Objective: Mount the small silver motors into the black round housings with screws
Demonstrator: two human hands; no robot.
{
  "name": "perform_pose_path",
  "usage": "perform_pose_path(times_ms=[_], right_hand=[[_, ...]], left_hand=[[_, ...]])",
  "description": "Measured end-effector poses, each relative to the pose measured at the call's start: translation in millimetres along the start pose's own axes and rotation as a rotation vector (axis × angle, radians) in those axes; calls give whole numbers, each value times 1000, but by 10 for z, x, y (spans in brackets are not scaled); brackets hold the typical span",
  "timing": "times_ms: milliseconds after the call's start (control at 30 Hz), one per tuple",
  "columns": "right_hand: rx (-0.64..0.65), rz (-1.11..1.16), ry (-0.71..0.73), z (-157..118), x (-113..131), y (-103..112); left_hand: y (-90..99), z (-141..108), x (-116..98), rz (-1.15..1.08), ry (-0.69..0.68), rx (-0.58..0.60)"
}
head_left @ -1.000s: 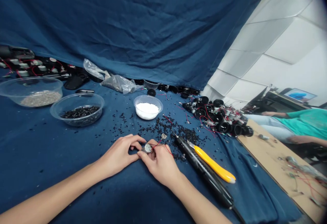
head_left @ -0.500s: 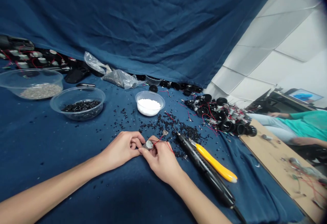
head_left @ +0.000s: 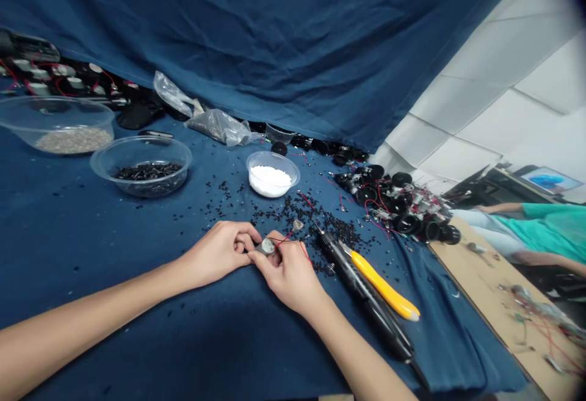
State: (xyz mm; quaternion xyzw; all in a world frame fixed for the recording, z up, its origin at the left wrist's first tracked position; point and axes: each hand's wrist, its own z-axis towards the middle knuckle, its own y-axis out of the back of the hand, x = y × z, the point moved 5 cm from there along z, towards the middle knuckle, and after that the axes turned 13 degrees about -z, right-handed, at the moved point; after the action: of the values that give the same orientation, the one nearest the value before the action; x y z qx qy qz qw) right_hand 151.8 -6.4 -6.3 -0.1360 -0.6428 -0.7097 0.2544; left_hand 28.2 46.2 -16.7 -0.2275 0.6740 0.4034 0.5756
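hanging cloth point(head_left: 256, 41): dark blue, creased
panels point(head_left: 485, 108): white, upper right
screen point(head_left: 552, 179): lit, blue shape showing
person point(head_left: 552, 225): teal top, pale trousers, at right edge

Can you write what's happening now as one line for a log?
left hand: on small silver motor | right hand: gripping it | right side: black pen-shaped electric screwdriver, yellow-handled knife

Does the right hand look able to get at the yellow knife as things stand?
Probably, once it frees itself from the motor: the right hand is beside the black screwdriver, beyond which the knife lies uncovered.
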Motion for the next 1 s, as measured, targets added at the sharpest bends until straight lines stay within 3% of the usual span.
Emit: perform_pose_path(times_ms=[300,467,667,833,1000], right_hand=[[50,-14,10,17,-2,27],[32,8,-57,2,-52,-1],[-25,-3,-105,-58,-58,89],[-98,-426,-68,-247,70,115],[24,-676,-49,-284,189,-1]], left_hand=[[8,-4,23,6,-38,9],[17,-22,9,84,-96,66],[-23,-148,-161,238,-191,107],[-237,-348,-357,520,-315,173],[-372,-432,-368,898,-307,153]])
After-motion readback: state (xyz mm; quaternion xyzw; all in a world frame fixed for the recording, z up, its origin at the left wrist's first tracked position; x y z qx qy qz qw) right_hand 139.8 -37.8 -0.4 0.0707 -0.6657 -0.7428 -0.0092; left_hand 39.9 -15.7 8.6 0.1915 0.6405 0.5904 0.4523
